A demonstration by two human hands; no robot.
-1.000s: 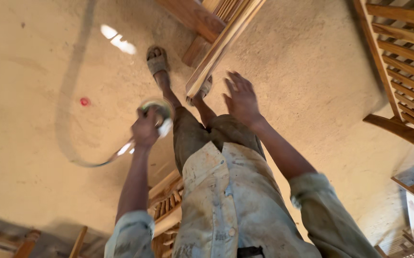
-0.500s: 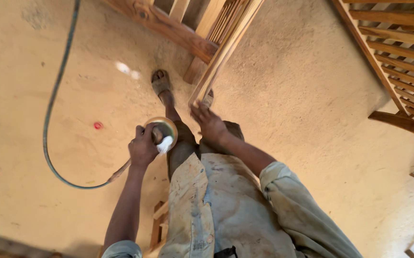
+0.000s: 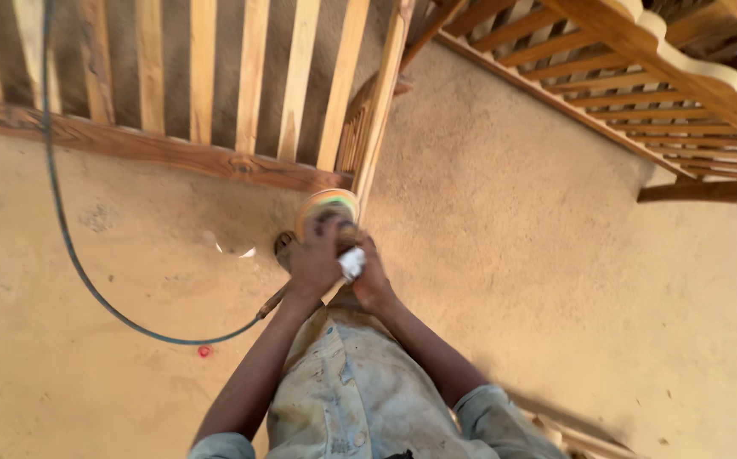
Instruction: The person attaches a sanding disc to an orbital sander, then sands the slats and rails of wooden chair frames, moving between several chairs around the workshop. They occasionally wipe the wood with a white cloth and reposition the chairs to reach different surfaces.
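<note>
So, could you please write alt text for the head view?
Both hands, left hand and right hand, hold a disc sander against a wooden slat of a frame. Its dark cable loops across the sandy floor.

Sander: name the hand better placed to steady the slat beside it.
Right, probably. The right hand is on the sander's side nearest the slat; the left hand grips the cord side.

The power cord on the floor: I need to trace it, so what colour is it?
The cord is dark, blackish-blue, seen in the head view.
</note>
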